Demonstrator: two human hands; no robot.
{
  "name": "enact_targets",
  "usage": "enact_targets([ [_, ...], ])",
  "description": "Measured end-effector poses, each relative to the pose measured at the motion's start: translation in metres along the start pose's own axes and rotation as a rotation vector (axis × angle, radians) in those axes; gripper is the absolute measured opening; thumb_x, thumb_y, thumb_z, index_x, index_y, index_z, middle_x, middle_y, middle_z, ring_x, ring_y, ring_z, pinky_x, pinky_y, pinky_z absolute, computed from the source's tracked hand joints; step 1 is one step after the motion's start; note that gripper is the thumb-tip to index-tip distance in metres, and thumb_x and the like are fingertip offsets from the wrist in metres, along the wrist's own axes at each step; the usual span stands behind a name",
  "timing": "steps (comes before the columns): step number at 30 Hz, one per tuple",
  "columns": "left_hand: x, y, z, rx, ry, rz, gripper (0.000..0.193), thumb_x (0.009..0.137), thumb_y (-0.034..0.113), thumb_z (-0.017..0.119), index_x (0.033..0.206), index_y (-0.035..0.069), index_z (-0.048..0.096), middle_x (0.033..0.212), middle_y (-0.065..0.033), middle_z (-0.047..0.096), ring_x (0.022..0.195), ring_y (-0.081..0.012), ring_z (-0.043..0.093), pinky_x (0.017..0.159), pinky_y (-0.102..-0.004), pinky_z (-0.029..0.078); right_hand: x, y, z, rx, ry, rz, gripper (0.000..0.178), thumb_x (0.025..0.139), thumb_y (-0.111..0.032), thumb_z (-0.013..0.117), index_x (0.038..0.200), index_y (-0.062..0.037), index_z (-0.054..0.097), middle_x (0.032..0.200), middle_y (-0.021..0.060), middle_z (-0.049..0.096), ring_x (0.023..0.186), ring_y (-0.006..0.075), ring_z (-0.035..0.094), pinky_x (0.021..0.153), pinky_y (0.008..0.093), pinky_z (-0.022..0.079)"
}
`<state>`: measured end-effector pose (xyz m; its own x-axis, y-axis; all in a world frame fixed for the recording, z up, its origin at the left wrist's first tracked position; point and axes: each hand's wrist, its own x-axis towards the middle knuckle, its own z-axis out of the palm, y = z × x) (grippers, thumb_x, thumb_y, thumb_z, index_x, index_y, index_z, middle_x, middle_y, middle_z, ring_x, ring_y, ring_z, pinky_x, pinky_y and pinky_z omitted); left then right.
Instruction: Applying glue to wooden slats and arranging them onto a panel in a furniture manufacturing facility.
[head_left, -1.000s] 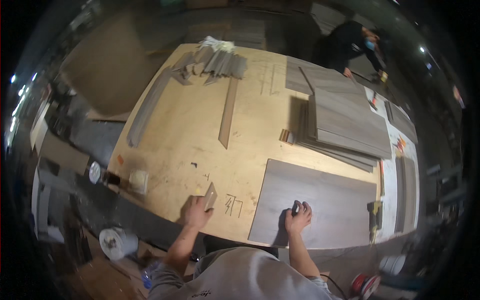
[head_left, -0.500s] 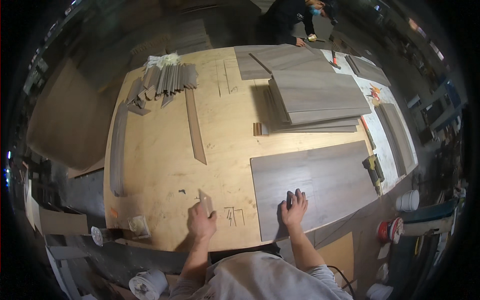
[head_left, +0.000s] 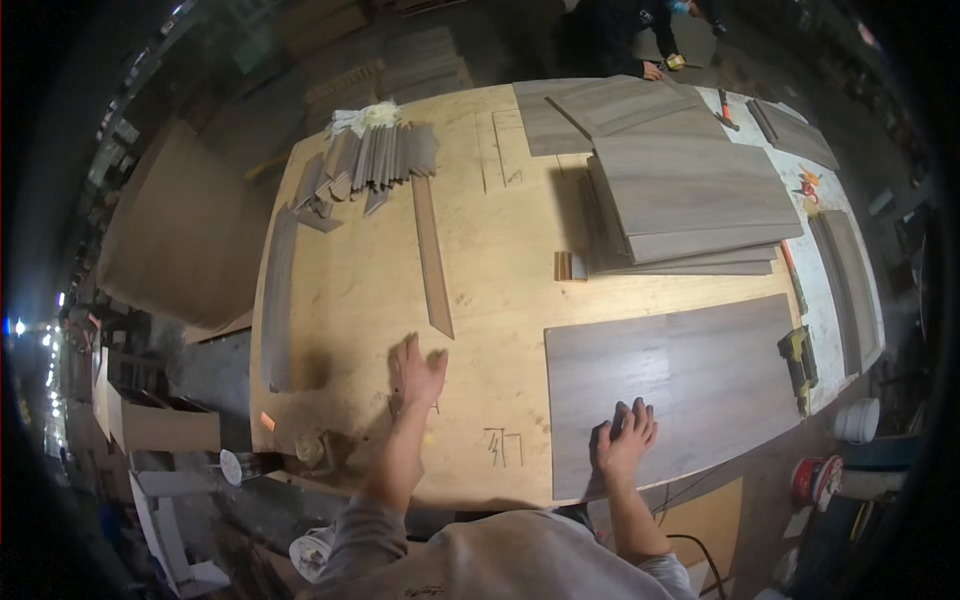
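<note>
My left hand (head_left: 420, 372) is over the bare wooden tabletop (head_left: 350, 300), fingers apart, with nothing visible in its grasp. Just beyond its fingertips lies the angled near end of a long brown strip (head_left: 432, 265). My right hand (head_left: 627, 442) rests with spread fingers on the near left part of a grey wood-grain panel (head_left: 680, 375); its fingertips look dark. At the strip's far end is a heap of short grey strips (head_left: 385, 160). Beneath my left hand, part of the tabletop is hidden.
Several grey panels (head_left: 700, 190) are stacked at the far right, beside small brown blocks (head_left: 571, 266). A nail gun (head_left: 797, 360) lies by the right edge. Long strips (head_left: 280, 300) line the left side. Across the table a person (head_left: 620, 40) holds a tool. Buckets (head_left: 817, 482) stand below.
My left hand has reached forward toward the long strip; the small light-brown piece it held is no longer visible. The view has shifted left. My right hand stays on the panel.
</note>
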<state>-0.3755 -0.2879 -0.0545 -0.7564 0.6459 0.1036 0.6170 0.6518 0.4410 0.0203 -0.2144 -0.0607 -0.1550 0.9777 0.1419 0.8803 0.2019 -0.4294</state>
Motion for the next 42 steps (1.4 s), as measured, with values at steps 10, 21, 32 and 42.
enact_targets([
  [10, 0.071, 0.037, 0.042, -0.03, -0.263, -0.314, 0.061, 0.079, 0.031, 0.076, 0.123, -0.006, 0.057, 0.124, -0.0261, 0.057, 0.119, -0.0386, 0.056, 0.101, -0.0453, 0.049, 0.001, -0.003, 0.0, 0.007, 0.017, 0.009, 0.045, 0.082, -0.026, 0.064, 0.125, -0.0125, 0.062, 0.145, 0.0186, 0.049, 0.14, 0.0424, 0.038, 0.118, 0.0597, 0.022],
  [21, -0.127, 0.082, -0.01, 0.039, -0.518, -0.071, 0.061, 0.08, 0.036, 0.076, 0.124, 0.001, 0.052, 0.124, -0.0225, 0.057, 0.114, -0.0389, 0.058, 0.091, -0.0496, 0.053, 0.001, 0.003, -0.001, 0.011, -0.009, 0.026, 0.045, 0.083, -0.025, 0.066, 0.127, -0.0142, 0.062, 0.147, 0.0161, 0.048, 0.141, 0.0416, 0.036, 0.119, 0.0605, 0.02],
  [32, -0.107, 0.074, -0.02, -0.12, -0.602, 0.055, 0.075, 0.08, 0.028, 0.076, 0.144, 0.005, 0.044, 0.133, -0.0208, 0.053, 0.126, -0.0394, 0.052, 0.102, -0.0475, 0.048, -0.009, -0.112, 0.046, 0.287, -0.137, -0.133, 0.063, 0.081, -0.032, 0.072, 0.138, -0.0098, 0.054, 0.141, 0.0171, 0.05, 0.136, 0.0429, 0.039, 0.113, 0.0567, 0.029],
  [42, -0.041, -0.066, -0.041, -0.437, -0.181, -0.006, 0.044, 0.087, 0.022, 0.074, 0.128, 0.011, 0.063, 0.129, -0.014, 0.057, 0.114, -0.0313, 0.059, 0.099, -0.0411, 0.049, -0.029, -0.163, 0.085, 0.086, -0.155, -0.207, 0.066, 0.081, -0.042, 0.071, 0.139, -0.0132, 0.054, 0.145, 0.0106, 0.049, 0.143, 0.0395, 0.033, 0.118, 0.0678, 0.013],
])
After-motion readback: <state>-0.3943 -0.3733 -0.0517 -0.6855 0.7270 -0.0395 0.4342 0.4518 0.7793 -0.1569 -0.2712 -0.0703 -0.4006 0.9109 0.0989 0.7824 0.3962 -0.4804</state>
